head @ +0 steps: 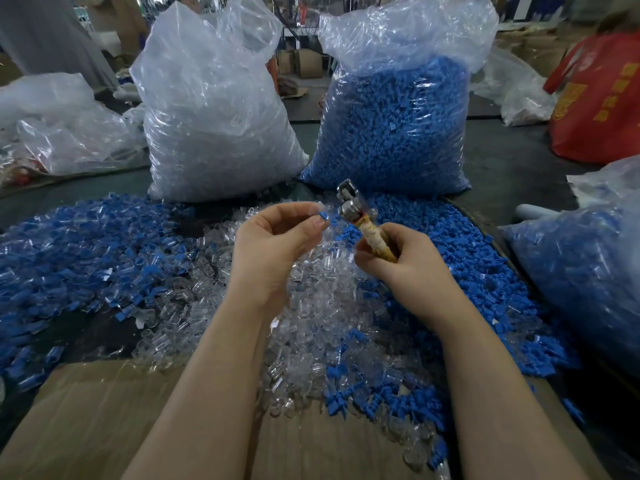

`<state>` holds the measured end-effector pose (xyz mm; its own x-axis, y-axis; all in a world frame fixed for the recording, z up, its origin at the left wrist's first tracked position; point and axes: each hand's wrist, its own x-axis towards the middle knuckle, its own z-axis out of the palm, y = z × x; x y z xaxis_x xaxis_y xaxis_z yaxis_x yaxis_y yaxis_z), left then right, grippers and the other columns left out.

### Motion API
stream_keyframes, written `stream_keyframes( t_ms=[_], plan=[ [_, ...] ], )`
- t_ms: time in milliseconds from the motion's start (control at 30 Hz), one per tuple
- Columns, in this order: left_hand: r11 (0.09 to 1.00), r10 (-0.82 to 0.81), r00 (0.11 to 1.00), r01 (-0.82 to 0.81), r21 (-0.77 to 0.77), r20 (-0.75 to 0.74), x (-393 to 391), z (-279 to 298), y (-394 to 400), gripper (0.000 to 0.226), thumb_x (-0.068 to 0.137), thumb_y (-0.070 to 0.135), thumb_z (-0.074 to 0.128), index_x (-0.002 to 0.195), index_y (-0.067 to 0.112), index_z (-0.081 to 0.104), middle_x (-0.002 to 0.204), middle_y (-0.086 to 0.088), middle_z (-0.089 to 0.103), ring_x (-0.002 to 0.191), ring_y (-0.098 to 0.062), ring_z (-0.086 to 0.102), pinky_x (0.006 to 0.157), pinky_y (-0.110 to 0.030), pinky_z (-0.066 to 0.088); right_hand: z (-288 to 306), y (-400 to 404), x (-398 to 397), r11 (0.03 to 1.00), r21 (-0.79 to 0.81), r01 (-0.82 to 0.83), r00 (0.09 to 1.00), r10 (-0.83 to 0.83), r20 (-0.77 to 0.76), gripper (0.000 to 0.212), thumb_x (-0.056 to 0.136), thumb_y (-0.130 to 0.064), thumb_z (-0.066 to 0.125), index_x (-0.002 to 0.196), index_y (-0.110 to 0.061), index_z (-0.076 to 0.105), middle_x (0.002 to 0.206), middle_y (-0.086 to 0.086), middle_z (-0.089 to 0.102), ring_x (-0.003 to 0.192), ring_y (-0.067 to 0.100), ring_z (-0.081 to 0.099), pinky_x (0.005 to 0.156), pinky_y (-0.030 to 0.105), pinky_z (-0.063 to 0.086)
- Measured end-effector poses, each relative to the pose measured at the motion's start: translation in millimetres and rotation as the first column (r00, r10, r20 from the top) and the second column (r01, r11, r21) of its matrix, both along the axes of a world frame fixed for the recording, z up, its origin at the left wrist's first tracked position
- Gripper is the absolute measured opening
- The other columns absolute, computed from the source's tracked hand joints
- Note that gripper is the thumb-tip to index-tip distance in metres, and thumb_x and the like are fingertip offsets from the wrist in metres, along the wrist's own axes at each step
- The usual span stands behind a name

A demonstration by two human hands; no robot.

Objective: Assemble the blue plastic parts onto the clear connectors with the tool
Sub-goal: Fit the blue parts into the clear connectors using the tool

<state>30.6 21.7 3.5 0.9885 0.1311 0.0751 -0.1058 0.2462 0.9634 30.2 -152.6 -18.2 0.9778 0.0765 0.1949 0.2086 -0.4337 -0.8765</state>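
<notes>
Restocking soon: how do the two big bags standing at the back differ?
The left bag holds clear connectors; the right bag holds blue parts. The left bag's contents look pale and see-through, the right bag's solid blue. Both are clear plastic, open-topped, upright, side by side behind the loose piles.

Blue part (323, 215) pinched beside metal-headed tool (360, 216)
</notes>
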Motion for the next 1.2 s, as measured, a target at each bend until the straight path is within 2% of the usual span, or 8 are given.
stream_keyframes(
  t_ms=[167,433,667,867,1200],
  plan=[
    [1.000,0.020,0.999,-0.020,-0.008,0.029,0.3,0.7,3.9,0.015,0.078,0.000,0.074,0.089,0.010,0.073,0.084,-0.002,0.075,0.083,-0.014,0.070,0.081,-0.027,0.059,3.3,0.2,-1.7,0.993,-0.092,-0.069,0.997,0.065,-0.046,0.023,0.085,-0.025,0.072,0.093,-0.007,0.060,0.085,0.014,0.061,0.075,0.030,0.056,0.074,0.046,0.048],
    [0.999,0.028,0.998,-0.030,0.033,0.057,-1.0,2.5,5.7,0.017,0.079,-0.004,0.072,0.085,0.012,0.074,0.083,-0.002,0.076,0.082,-0.015,0.070,0.083,-0.030,0.059,4.2,3.5,-2.7,0.985,-0.138,-0.099,0.994,0.091,-0.066,0.020,0.085,-0.023,0.071,0.095,-0.010,0.059,0.088,0.013,0.062,0.083,0.034,0.059,0.081,0.052,0.050],
    [1.000,0.015,0.998,-0.015,0.001,0.063,1.3,1.4,5.9,0.016,0.076,-0.002,0.073,0.086,0.010,0.074,0.087,-0.005,0.077,0.083,-0.016,0.072,0.079,-0.027,0.060,3.6,4.7,-2.3,0.968,-0.228,-0.105,0.994,0.100,-0.033,0.010,0.086,-0.016,0.063,0.093,-0.018,0.057,0.083,0.005,0.060,0.074,0.029,0.055,0.071,0.046,0.049],
    [0.999,0.001,0.998,0.002,-0.041,0.069,3.3,0.0,5.7,0.024,0.064,0.010,0.076,0.088,0.008,0.075,0.089,-0.007,0.077,0.083,-0.016,0.073,0.071,-0.021,0.057,1.5,6.6,-2.4,0.954,-0.293,-0.060,0.997,0.069,0.023,0.017,0.080,-0.012,0.058,0.087,-0.027,0.052,0.076,0.001,0.059,0.071,0.026,0.055,0.065,0.045,0.048],
    [0.998,-0.027,0.998,0.029,-0.048,0.051,2.8,-1.7,7.0,0.024,0.064,0.009,0.075,0.088,0.007,0.073,0.089,-0.006,0.077,0.083,-0.016,0.072,0.073,-0.021,0.058,-2.6,6.3,-1.1,0.931,-0.364,-0.021,0.997,0.047,0.063,0.016,0.077,-0.016,0.057,0.083,-0.027,0.047,0.069,-0.003,0.056,0.067,0.022,0.052,0.060,0.040,0.044]
  ],
)
